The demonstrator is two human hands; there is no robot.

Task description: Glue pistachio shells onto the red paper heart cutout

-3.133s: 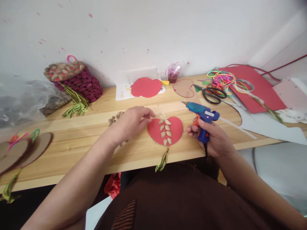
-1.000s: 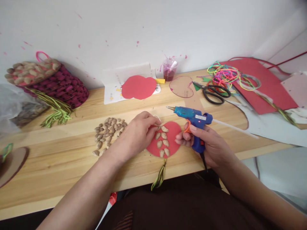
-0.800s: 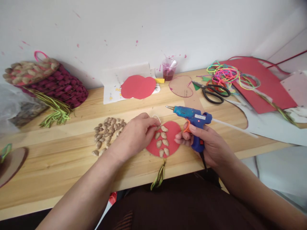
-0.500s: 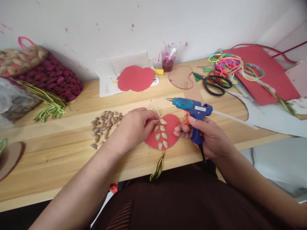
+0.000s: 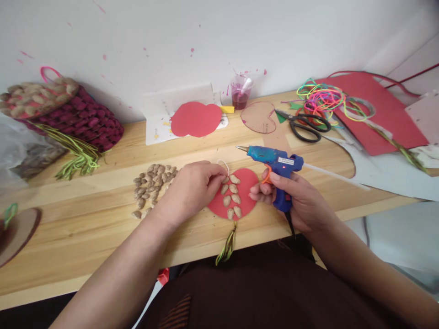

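My left hand (image 5: 197, 185) is closed, thumb and forefinger pressing a peanut shell (image 5: 225, 180) onto the top of a red heart-shaped card (image 5: 248, 192). Several more peanut shells run down the card in two columns. A white string loop (image 5: 223, 162) stands at its upper edge, and a green and yellow tassel (image 5: 227, 244) hangs from its lower end over the table edge. To the right, my right hand (image 5: 302, 198) grips a blue hot glue gun (image 5: 274, 157), a finger near its orange trigger. The nozzle points left, above the card; a glue stick (image 5: 338, 176) sticks out behind.
Loose peanut shells (image 5: 151, 183) lie left of my left hand. Black scissors (image 5: 305, 125), tangled coloured string (image 5: 320, 98) and red sheets (image 5: 394, 123) are back right. A cup of dark red liquid (image 5: 240, 93) stands by the wall. A purple woven basket (image 5: 96, 119) is at left.
The whole view has shifted, so the table sits slightly lower in the picture. Both hands keep nearly the same places, with the peanut shell and the glue gun still held.
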